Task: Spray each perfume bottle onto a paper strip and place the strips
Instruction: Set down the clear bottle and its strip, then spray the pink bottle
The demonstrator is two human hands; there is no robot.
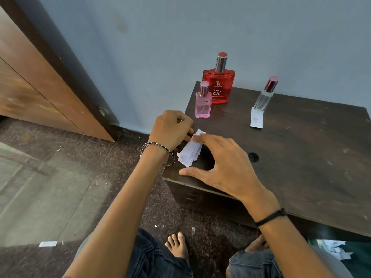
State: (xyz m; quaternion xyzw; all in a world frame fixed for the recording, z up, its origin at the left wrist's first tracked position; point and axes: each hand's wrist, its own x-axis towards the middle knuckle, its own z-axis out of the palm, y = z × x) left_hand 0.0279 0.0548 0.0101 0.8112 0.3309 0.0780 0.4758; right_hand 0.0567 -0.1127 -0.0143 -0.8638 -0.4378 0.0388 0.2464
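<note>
Three perfume bottles stand on a dark wooden table [301, 157]: a small pink bottle [203, 103], a large red bottle [219, 85] behind it, and a clear bottle [264, 97] with a maroon cap to the right. One white paper strip [256, 118] lies flat in front of the clear bottle. A small stack of white paper strips [189, 152] rests at the table's near left corner. My left hand [172, 129] pinches the stack's upper end. My right hand [222, 167] presses its fingers on the top of the stack, thumb spread on the table edge.
A blue wall rises behind the table and a wooden door [30, 87] stands at the left. The floor holds a scrap of paper [48, 243] at lower left and a heap of paper scraps [337, 249] at lower right. My bare feet are under the table edge.
</note>
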